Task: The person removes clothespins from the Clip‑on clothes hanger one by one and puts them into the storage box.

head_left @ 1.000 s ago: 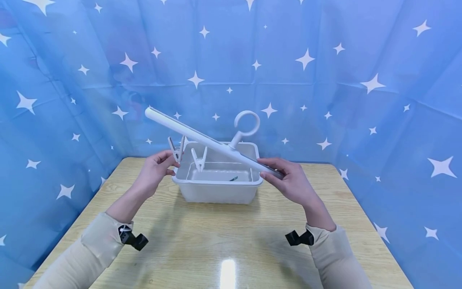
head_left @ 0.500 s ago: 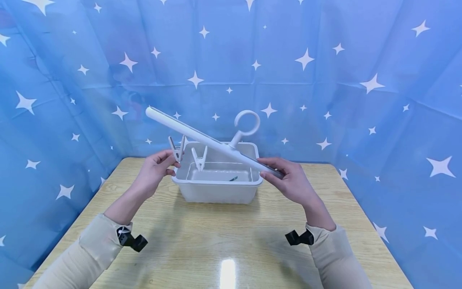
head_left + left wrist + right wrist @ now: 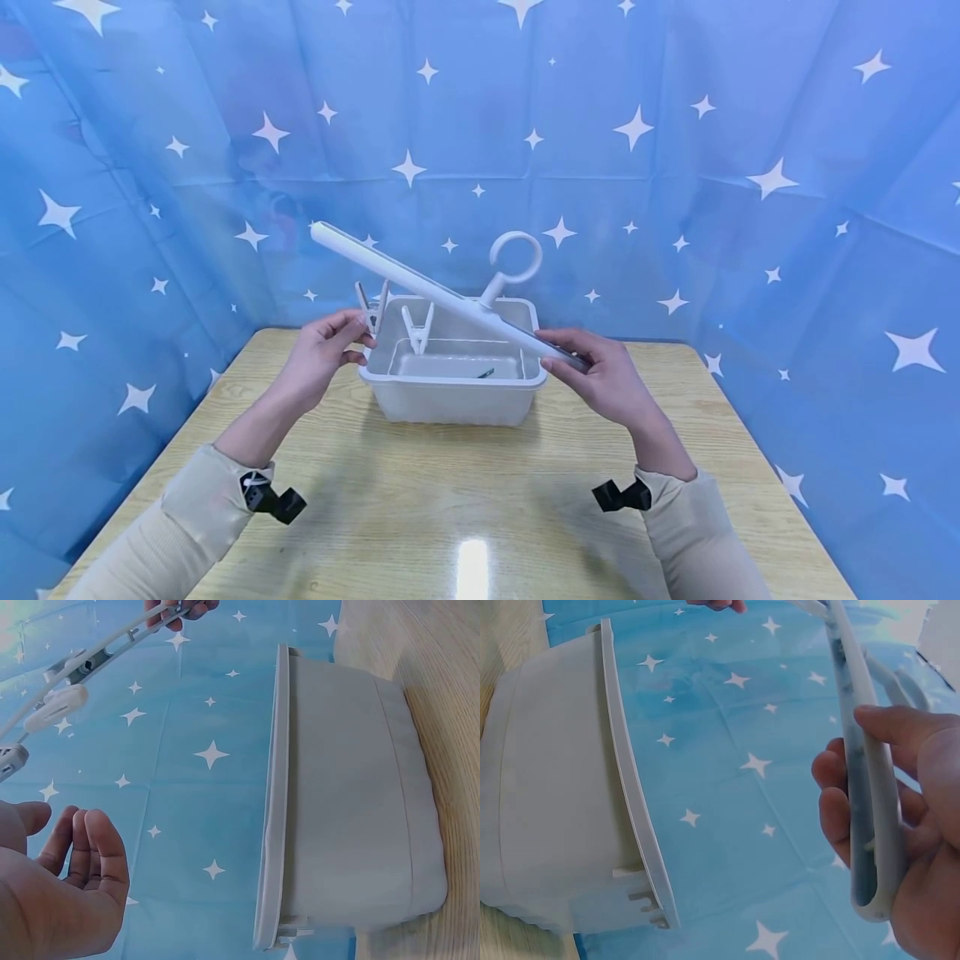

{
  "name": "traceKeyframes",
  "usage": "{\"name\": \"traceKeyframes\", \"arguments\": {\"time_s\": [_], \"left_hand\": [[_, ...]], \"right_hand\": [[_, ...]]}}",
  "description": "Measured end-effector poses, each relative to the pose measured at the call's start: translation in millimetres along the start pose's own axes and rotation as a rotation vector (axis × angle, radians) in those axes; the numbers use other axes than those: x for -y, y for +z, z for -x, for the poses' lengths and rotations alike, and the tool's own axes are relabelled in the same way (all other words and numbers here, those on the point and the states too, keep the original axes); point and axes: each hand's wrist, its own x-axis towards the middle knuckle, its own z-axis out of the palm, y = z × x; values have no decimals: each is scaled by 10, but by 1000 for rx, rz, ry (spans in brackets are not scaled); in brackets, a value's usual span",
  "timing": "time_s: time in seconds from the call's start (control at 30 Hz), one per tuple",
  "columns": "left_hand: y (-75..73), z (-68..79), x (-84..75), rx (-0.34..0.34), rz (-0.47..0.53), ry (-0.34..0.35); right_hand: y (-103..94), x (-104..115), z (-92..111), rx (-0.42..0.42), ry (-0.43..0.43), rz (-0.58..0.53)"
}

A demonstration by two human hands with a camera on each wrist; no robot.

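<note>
A white clip hanger [image 3: 420,283] slants across above a pale basin [image 3: 453,404], its round hook standing up. My right hand [image 3: 600,371] grips the low right end of the bar, thumb on one side and fingers curled round the other. Two white clips hang from the bar: a left clip [image 3: 372,310] and another clip [image 3: 418,329] over the basin. My left hand [image 3: 322,350] is beside the left clip, its fingers bent. In the left wrist view a gap shows between thumb and fingertips, with the clip [image 3: 11,761] just above them.
The basin stands on a wood-grain table [image 3: 450,500], near its far edge. Inside lies a small dark green object [image 3: 486,372], too small to identify. A blue curtain [image 3: 480,125] with white stars hangs behind and along both sides.
The hanger's raised left end and its clips have shifted slightly right. Both hands stay almost in place.
</note>
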Motion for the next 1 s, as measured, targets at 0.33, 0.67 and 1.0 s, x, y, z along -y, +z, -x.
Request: {"name": "traceKeyframes", "arguments": {"time_s": [0.33, 0.67, 1.0], "left_hand": [[28, 16, -68, -2, 59, 3], [51, 13, -87, -13, 66, 6], [59, 18, -124, -4, 123, 10]], "right_hand": [[8, -6, -8, -6, -11, -14], [7, -53, 0, 9, 17, -9], [26, -72, -12, 11, 7, -17]]}}
